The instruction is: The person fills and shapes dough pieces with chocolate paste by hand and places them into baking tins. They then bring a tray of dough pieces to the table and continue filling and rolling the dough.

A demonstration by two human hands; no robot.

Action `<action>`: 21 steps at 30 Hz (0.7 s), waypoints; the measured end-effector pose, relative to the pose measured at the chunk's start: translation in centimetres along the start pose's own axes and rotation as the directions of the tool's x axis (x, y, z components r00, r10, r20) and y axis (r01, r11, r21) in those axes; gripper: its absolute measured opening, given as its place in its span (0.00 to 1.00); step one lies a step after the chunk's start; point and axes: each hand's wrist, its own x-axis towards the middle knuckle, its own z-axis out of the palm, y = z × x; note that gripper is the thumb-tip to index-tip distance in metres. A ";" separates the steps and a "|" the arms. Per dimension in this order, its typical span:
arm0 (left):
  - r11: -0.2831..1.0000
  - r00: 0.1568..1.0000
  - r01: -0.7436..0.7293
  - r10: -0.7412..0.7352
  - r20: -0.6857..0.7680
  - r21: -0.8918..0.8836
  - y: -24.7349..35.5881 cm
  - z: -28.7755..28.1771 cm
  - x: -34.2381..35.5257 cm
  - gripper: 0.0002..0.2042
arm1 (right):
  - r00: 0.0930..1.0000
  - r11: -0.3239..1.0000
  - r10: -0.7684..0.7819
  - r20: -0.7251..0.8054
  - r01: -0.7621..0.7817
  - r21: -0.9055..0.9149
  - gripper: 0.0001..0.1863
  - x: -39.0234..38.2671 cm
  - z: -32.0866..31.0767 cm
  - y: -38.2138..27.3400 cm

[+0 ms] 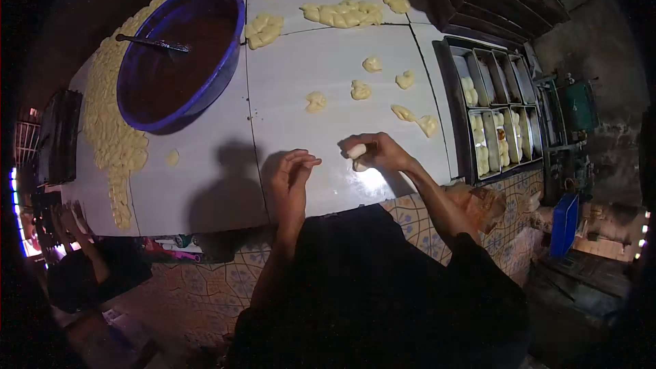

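In the head view, your right hand [384, 153] is over the near part of the white tiled counter [205, 184], its fingers and thumb closed on a small piece of pale dough [356, 152]. Your left hand [292, 172] is to the left of it, well apart from the dough, with loosely bent fingers and nothing visible in its grasp.

Ahead of your hands, four separate dough lumps lie on the counter: a left one [316, 102], a middle one [361, 90], a far one [372, 64] and a right one [405, 80]. Nearer your right hand is a stretched dough strip [415, 119] with a thicker right end. Farther back you have a long row of dough pieces [343, 14] packed together, with a smaller dough cluster [264, 31] to its left.

On your left stands a blue basin [222, 85], its inside dark, with a long-handled utensil [152, 44] over its rim. A broad mass of dough pieces [113, 113] runs along the counter's left edge. At your right are rectangular baking tins [486, 78] in two rows, several holding pale dough.
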 end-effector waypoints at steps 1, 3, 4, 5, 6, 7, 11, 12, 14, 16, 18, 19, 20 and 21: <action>1.000 1.000 0.000 -0.001 -0.005 -0.003 -0.1 -0.3 0.0 0.10 | 1.000 0.998 -0.016 0.009 0.016 -0.063 0.24 0.0 0.1 0.6; 0.998 0.997 0.067 -0.067 -0.047 -0.004 -0.5 -1.2 -0.3 0.07 | 0.997 0.996 0.082 0.009 -0.082 -0.018 0.27 -1.0 0.5 0.7; 0.998 0.996 0.067 -0.067 -0.059 -0.008 -0.9 -1.7 -0.5 0.07 | 0.996 0.996 0.084 0.021 -0.084 -0.023 0.27 -1.6 0.7 0.4; 0.996 0.994 0.071 -0.075 -0.078 -0.048 -1.6 -2.3 -0.7 0.07 | 0.998 0.955 -0.030 -0.057 0.011 -0.296 0.28 -2.1 0.8 0.2; 0.993 0.992 0.074 -0.082 -0.097 -0.087 -2.2 -2.7 -0.9 0.07 | 0.982 0.831 -0.163 -0.098 0.083 -0.550 0.30 -2.3 0.9 -0.2; 0.993 0.990 0.077 -0.086 -0.108 -0.090 -2.6 -3.2 -1.1 0.07 | 0.990 0.848 -0.132 -0.052 0.086 -0.523 0.32 -2.1 1.5 -1.2; 0.987 0.983 0.129 -0.140 -0.122 -0.098 -3.4 -3.7 -1.0 0.08 | 0.984 0.473 -0.168 0.065 0.138 -0.870 0.30 -2.0 3.0 -1.1; 0.984 0.978 0.152 -0.163 -0.129 -0.095 -3.5 -3.6 -0.9 0.08 | 0.990 0.603 -0.141 0.016 0.098 -0.792 0.30 -1.3 3.1 -1.3; 0.986 0.982 0.137 -0.148 -0.120 -0.092 -3.3 -3.5 -0.6 0.08 | 0.993 0.773 -0.078 -0.092 0.002 -0.635 0.31 -0.1 3.4 -2.0; 0.990 0.987 0.114 -0.122 -0.101 -0.080 -2.8 -3.5 -0.3 0.07 | 0.970 0.728 -0.226 -0.095 0.104 -0.678 0.30 1.0 3.6 -1.2; 0.992 0.988 0.087 -0.098 -0.117 -0.096 -2.6 -3.8 -0.1 0.07 | 0.972 0.716 -0.230 -0.053 0.132 -0.685 0.31 2.2 3.3 -0.2; 0.989 0.981 0.105 -0.120 -0.151 -0.099 -3.1 -4.4 -0.2 0.06 | 0.962 0.649 -0.270 -0.028 0.161 -0.744 0.32 2.4 3.4 -1.1; 0.993 0.985 0.074 -0.088 -0.148 -0.092 -3.2 -4.6 -0.3 0.05 | 0.952 0.574 -0.306 -0.008 0.178 -0.800 0.34 2.3 2.9 -2.2; 0.992 0.986 0.055 -0.073 -0.151 -0.117 -3.4 -4.7 -0.1 0.06 | 0.943 0.662 -0.294 -0.154 0.085 -0.745 0.36 2.9 1.6 -3.2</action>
